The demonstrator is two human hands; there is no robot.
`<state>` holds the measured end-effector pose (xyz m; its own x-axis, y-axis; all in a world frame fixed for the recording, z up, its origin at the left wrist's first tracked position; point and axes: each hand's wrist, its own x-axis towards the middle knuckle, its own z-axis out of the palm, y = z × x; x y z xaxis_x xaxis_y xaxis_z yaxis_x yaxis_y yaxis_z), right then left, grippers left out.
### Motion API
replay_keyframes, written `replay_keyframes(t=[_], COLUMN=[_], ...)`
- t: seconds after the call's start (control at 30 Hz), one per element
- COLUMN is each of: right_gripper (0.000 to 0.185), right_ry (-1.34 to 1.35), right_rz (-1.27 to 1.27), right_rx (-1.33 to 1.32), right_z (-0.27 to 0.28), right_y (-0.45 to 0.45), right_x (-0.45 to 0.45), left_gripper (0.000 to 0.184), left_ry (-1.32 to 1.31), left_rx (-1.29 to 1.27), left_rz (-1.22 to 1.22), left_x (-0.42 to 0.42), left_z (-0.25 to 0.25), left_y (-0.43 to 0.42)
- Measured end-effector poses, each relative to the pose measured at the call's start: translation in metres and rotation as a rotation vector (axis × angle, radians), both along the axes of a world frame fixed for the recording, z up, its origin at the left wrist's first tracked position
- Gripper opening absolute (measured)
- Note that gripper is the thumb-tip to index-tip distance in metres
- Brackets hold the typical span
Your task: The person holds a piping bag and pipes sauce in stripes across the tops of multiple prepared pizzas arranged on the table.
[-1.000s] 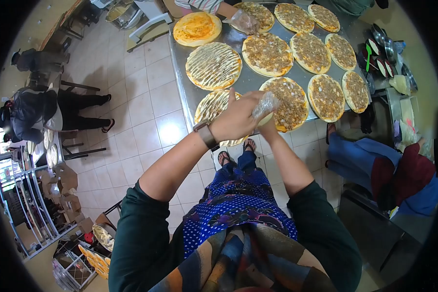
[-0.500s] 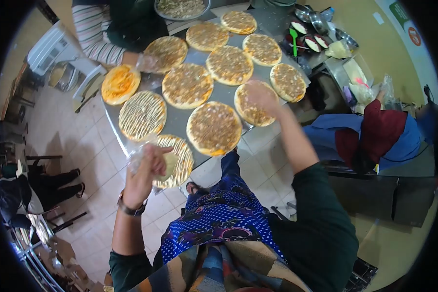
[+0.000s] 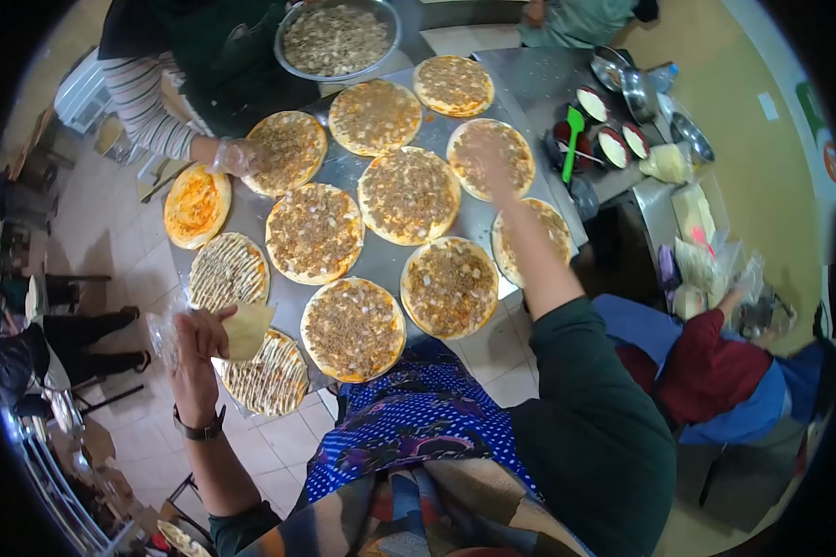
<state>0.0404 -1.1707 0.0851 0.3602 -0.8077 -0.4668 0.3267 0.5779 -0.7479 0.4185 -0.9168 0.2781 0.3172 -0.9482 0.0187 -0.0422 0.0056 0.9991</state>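
My left hand is closed on a clear plastic piping bag with a pale sauce inside. It hovers over a pizza striped with pale sauce, beside another striped pizza. My right hand, smeared by motion, is over a meat-topped pizza at the far right; its fingers cannot be made out. My right forearm partly covers a second meat-topped pizza. More meat-topped pizzas, such as the near one, lie between my hands.
A co-worker's gloved hand touches a pizza at the far left, near an orange-topped pizza. Behind stands a metal bowl of topping. A green spatula and sauce bowls are right. Another person works there.
My right hand has moved from a near pizza to one farther away. My left hand has lifted the bag, moving left in view. The camera view has shifted.
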Motion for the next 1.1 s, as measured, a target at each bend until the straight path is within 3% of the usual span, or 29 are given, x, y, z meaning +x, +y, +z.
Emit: replay_keyframes(t=[0.03,0.07,0.17,0.23,0.3,0.37,0.4,0.47,0.6,0.63,0.7,0.73,0.97,1.03,1.1], right_gripper=[0.039,0.036,0.031,0.026,0.032,0.059,0.059,0.083,0.092,0.092,0.088,0.08,0.067,0.062,0.063], right_ry=[-0.013,-0.072,-0.329,-0.132,0.13,0.232,0.222,0.066,0.049,0.048,-0.109,-0.19,-0.045,-0.086,-0.064], right_rz=[0.031,0.5,1.89,1.51,0.843,0.619,0.639,0.707,0.827,0.831,0.817,0.764,0.643,0.57,0.581], right_rx=[0.011,-0.154,-0.709,-0.829,-0.851,-1.045,-1.045,-0.978,-1.011,-1.005,-0.691,-0.665,-0.818,-0.65,-0.635], right_z=[0.014,0.022,0.074,0.057,0.041,0.041,0.046,0.059,0.064,0.065,0.07,0.065,0.035,0.034,0.023], right_y=[-0.003,0.056,0.135,0.135,0.116,0.083,0.081,0.079,0.078,0.079,0.078,0.079,0.05,0.04,0.025], right_x=[0.018,0.105,0.2,0.206,0.202,0.208,0.22,0.239,0.278,0.283,0.292,0.297,0.323,0.33,0.338], left_gripper=[0.044,0.044,0.045,0.047,0.047,0.047,0.048,0.047,0.04,0.041,0.041,0.043,0.046,0.049,0.05], left_ry=[-0.013,0.013,-0.013,-0.016,0.043,0.055,0.011,0.07,0.21,0.205,0.2,0.172,0.232,-0.061,-0.171], left_rx=[0.011,-0.004,-0.038,0.031,0.05,0.012,0.044,0.017,0.087,0.036,-0.015,-0.045,-0.175,-0.121,-0.096], left_rz=[0.031,0.071,0.127,0.215,0.192,0.18,0.189,0.192,0.199,0.147,0.092,0.054,-0.062,-0.103,-0.126], left_x=[-0.002,-0.003,-0.001,-0.007,-0.001,0.004,0.002,0.001,0.009,0.01,0.012,0.012,0.028,0.041,0.05], left_z=[0.001,0.003,0.008,0.014,0.01,0.004,0.004,0.001,-0.005,-0.008,-0.009,-0.009,-0.028,-0.035,-0.041], left_y=[-0.006,-0.011,-0.025,-0.034,-0.04,-0.051,-0.057,-0.07,-0.092,-0.099,-0.113,-0.119,-0.166,-0.178,-0.185])
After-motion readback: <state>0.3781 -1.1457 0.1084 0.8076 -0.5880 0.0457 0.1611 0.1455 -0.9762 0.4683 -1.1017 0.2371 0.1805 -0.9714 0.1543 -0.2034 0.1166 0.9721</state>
